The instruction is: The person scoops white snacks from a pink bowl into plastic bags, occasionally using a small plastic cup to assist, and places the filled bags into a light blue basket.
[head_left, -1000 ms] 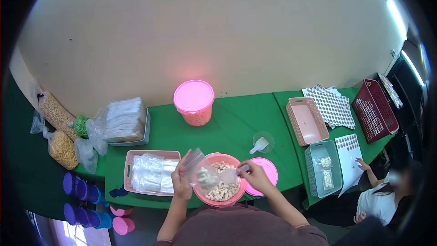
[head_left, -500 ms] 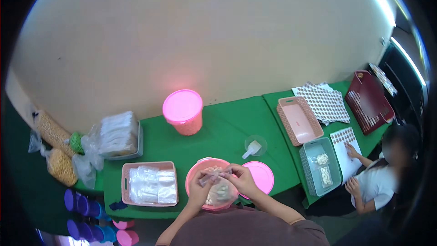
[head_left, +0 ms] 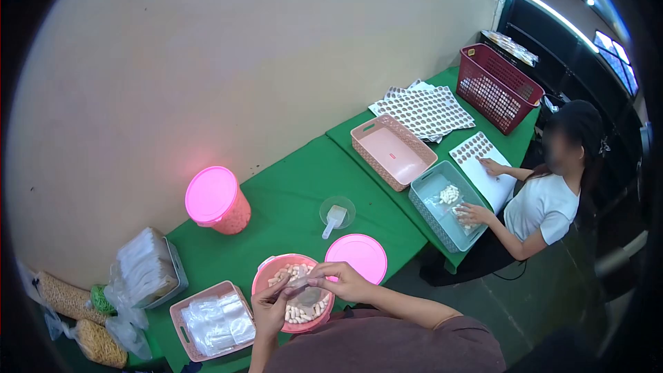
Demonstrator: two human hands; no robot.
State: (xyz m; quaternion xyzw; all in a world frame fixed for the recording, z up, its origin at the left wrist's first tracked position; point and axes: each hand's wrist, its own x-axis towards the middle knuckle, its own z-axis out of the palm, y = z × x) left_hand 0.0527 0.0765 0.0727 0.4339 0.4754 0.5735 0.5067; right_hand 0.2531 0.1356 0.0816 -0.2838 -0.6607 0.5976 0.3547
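Note:
Over a pink tub (head_left: pixel 261 289) of white, capsule-like pieces (head_left: pixel 298 314), both hands pinch the top of a clear plastic bag (head_left: pixel 306 295). My left hand (head_left: pixel 271 302) holds the bag's left edge, fingers closed. On its right edge, my right hand (head_left: pixel 343 280) has its fingertips pressed together. What lies inside the bag is hard to make out. A round pink lid (head_left: pixel 359 257) lies just behind my right hand. Left of the tub, a pink basket (head_left: pixel 181 328) holds flat clear bags (head_left: pixel 217 324).
A closed pink bucket (head_left: pixel 231 214) stands near the wall. A scoop (head_left: pixel 334 219) rests on a clear disc. To the right are an empty pink basket (head_left: pixel 394 154), a grey-green basket (head_left: pixel 429 197), dotted sheets (head_left: pixel 428 112) and a maroon basket (head_left: pixel 497 90). A seated person (head_left: pixel 542 200) works there.
The view has turned to the right, showing more of the seated person. That person's one hand now reaches into the grey-green basket. Both my hands still hold the bag over the tub.

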